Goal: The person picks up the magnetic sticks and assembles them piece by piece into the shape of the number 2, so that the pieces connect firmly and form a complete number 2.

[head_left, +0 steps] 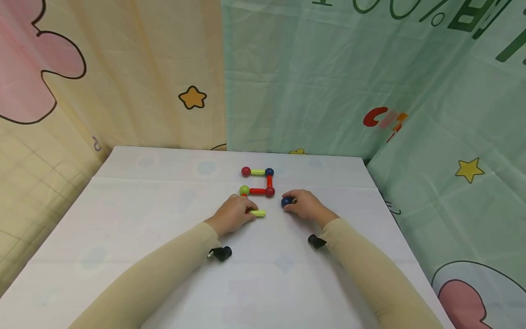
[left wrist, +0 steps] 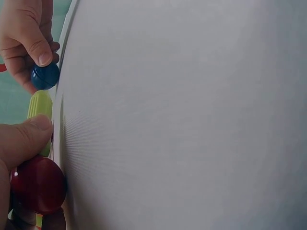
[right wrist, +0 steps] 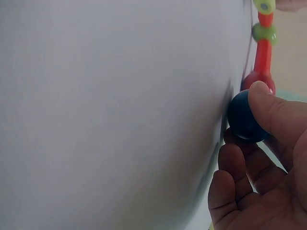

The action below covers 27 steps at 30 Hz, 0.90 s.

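Note:
My left hand [head_left: 232, 214] pinches a yellow-green rod [head_left: 259, 213] between thumb and fingers, its free end pointing right. In the left wrist view a red ball [left wrist: 39, 186] sits at the rod's near end, beside the thumb. My right hand [head_left: 306, 204] pinches a dark blue ball [head_left: 286, 202] just right of the rod, with a gap between them in the head view. Behind the hands lies a joined chain: a red ball [head_left: 245, 172], a yellow-green rod [head_left: 258, 172], a blue ball [head_left: 269, 172], red rods [head_left: 258, 191], another red ball [head_left: 269, 192] and a green ball [head_left: 244, 190]. A red rod below the green ball is mostly hidden by my left hand.
A white-covered table [head_left: 263, 283] lies under everything. Its back edge meets a printed curtain [head_left: 287, 91], and more curtain [head_left: 460, 137] hangs along the right side. Small black devices [head_left: 222, 253] are worn at both wrists.

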{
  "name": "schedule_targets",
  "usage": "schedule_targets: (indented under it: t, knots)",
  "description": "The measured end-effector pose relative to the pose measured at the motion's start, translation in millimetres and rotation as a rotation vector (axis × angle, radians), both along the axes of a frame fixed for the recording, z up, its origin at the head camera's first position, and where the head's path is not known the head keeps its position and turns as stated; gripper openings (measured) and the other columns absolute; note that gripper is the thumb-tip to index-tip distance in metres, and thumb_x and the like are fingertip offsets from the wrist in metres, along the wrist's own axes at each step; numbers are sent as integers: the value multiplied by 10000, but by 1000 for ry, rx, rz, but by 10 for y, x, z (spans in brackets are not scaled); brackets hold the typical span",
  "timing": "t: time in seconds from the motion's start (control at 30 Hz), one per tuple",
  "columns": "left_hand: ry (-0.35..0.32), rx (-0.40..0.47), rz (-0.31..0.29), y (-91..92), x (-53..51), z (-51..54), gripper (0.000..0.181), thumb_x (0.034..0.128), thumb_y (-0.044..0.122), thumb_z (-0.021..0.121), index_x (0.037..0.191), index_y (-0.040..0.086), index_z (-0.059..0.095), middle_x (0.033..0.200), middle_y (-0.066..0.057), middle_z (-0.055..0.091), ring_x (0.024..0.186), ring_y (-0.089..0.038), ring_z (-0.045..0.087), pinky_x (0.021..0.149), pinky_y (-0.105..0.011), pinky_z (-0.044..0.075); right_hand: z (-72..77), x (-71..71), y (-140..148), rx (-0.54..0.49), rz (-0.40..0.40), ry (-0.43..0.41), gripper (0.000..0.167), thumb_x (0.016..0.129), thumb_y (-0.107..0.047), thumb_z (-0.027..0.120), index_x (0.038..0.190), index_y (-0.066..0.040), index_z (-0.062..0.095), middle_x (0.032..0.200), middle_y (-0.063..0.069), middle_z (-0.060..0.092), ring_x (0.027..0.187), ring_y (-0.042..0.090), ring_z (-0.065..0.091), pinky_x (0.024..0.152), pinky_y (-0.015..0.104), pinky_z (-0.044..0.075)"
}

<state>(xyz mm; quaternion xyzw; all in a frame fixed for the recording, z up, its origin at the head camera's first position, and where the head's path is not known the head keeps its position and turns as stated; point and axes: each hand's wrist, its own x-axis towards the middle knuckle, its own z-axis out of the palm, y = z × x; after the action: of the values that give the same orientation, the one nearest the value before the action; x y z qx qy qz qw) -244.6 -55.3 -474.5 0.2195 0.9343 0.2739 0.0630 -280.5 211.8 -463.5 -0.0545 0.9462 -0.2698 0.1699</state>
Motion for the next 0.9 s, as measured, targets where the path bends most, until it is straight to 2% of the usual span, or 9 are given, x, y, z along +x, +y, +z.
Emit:
schedule_targets:
  t: [0.53, 0.9]
  knots:
    - [26, -15, -9, 37, -94, -42, 252, 937, 254, 817, 1180, 186, 809, 1072, 53, 775, 1018, -223, 550, 919, -345, 493, 12, 135, -207, 8, 51, 6, 469, 961, -272, 791, 1408, -190, 673, 1336, 72, 679, 1118, 251, 604, 1070, 450, 525]
    - [11, -8, -9, 60, -101, -20, 254, 939, 251, 815, 1182, 181, 810, 1076, 51, 776, 1018, -220, 552, 918, -344, 502, 24, 202, -314, 21, 97, 37, 459, 950, -285, 803, 1384, -180, 693, 1295, 57, 702, 1083, 224, 620, 1041, 429, 533]
